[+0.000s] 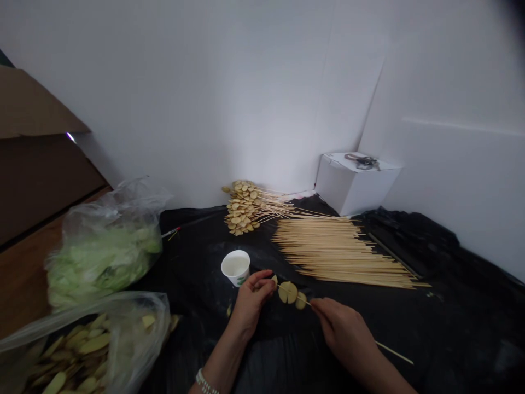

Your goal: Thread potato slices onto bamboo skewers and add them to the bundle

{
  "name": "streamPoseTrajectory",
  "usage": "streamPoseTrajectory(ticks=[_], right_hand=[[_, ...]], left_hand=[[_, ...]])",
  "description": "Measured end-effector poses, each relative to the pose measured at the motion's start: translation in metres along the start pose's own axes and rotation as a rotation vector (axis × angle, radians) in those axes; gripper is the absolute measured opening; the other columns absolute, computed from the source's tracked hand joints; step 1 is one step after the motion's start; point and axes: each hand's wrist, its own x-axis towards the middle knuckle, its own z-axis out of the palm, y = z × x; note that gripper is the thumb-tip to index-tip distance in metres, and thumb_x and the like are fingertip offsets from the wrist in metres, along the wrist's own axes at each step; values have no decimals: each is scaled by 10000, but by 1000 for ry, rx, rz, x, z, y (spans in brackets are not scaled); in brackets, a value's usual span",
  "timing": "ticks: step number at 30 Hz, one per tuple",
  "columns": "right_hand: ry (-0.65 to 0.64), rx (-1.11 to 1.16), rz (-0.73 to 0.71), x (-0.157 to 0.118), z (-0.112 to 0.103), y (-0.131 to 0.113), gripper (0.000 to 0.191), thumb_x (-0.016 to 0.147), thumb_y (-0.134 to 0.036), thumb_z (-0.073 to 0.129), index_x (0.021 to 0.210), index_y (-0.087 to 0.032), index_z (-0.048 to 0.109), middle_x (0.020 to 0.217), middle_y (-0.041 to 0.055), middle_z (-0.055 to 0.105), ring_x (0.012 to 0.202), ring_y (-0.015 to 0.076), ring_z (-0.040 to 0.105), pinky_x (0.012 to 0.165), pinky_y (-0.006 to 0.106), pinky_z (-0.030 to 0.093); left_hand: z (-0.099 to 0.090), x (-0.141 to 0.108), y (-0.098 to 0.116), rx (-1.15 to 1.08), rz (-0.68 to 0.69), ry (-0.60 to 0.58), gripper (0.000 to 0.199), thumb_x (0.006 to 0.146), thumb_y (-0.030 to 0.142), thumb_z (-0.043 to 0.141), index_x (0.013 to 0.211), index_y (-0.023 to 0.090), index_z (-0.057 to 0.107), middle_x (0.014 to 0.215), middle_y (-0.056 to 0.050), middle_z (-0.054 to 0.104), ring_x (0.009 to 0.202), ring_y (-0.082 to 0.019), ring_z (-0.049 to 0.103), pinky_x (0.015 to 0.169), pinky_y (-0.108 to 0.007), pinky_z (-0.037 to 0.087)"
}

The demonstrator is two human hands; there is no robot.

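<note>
My right hand (344, 331) is closed around a thin wooden skewer (394, 353), whose blunt end sticks out behind the wrist. Several round potato slices (287, 293) are threaded along its front part. At the skewer's other end, my left hand (253, 300) pinches a potato slice (274, 280) between thumb and fingers; the skewer's tip is hidden there. A white paper cup (235, 266) stands just behind my left hand. Beyond it lies a pile of loaded potato skewers (243, 208), and a wide row of bare skewers (336, 249) spreads behind my right hand.
An open plastic bag of potato slices (94, 343) sits at the front left. Behind it is a clear bag of pale green leaves (110, 251). A white box (356, 183) stands at the back right by the wall. Black plastic sheeting (197, 246) covers the table.
</note>
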Motion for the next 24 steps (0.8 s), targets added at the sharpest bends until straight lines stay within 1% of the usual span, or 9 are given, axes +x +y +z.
streamPoseTrajectory(ticks=[3, 5, 9, 11, 13, 15, 18, 20, 24], right_hand=[[26, 14, -8, -1, 1, -4, 271, 883, -181, 401, 802, -255, 649, 761, 16, 688, 720, 142, 660, 634, 200, 464], [31, 44, -10, -1, 2, -4, 272, 889, -191, 401, 800, -256, 650, 754, 14, 687, 714, 138, 657, 635, 196, 460], [-40, 153, -8, 1, 3, -1, 293, 911, -229, 377, 823, -236, 657, 759, 25, 691, 721, 149, 655, 673, 213, 471], [-63, 198, 0, 2, 4, 3, 303, 917, -250, 368, 845, -228, 661, 775, 34, 696, 724, 159, 656, 674, 224, 477], [-59, 215, -2, 2, 4, 7, 306, 918, -256, 364, 876, -223, 665, 811, 44, 702, 739, 166, 658, 685, 237, 482], [-47, 211, -14, 3, 4, 9, 303, 916, -251, 365, 899, -217, 666, 834, 51, 701, 747, 168, 659, 708, 248, 485], [-36, 180, -22, 4, 3, 9, 296, 912, -234, 370, 900, -215, 666, 829, 48, 698, 742, 163, 660, 725, 249, 486], [-26, 146, -31, 4, 4, 7, 291, 910, -219, 373, 919, -218, 663, 831, 44, 698, 742, 160, 660, 718, 243, 486], [28, 40, -82, 2, 9, 7, 291, 906, -187, 374, 963, -220, 657, 829, 49, 693, 749, 159, 657, 700, 230, 471]], left_hand=[[0, 0, 0, 28, 7, -3, 441, 560, 247, 825, 960, 125, 687, 678, -32, 668, 631, -106, 593, 624, -201, 429], [-1, 0, 1, 37, 5, -8, 445, 554, 252, 828, 956, 121, 690, 666, -33, 666, 620, -110, 592, 616, -204, 426], [-1, -1, 2, 33, -17, -25, 451, 544, 243, 833, 956, 127, 695, 655, -24, 664, 595, -102, 580, 610, -202, 426], [-1, -1, 1, 22, -35, -32, 435, 546, 241, 833, 947, 133, 701, 680, -30, 672, 622, -105, 591, 632, -204, 436], [-1, -1, 0, -3, -59, -32, 393, 550, 249, 834, 907, 138, 712, 747, -48, 688, 681, -114, 608, 673, -210, 448], [0, -2, -1, -21, -90, -26, 330, 551, 273, 834, 829, 135, 722, 778, -54, 687, 699, -110, 602, 680, -206, 450], [1, -2, -2, -1, -110, -18, 284, 549, 315, 832, 733, 128, 724, 682, -24, 647, 607, -73, 542, 595, -178, 417], [1, -1, -2, 20, -97, -21, 284, 543, 323, 832, 716, 123, 728, 639, -13, 626, 564, -61, 501, 558, -173, 392], [-1, 1, -2, 38, -72, -25, 295, 543, 334, 830, 723, 118, 739, 636, -22, 624, 564, -70, 485, 558, -185, 379]])
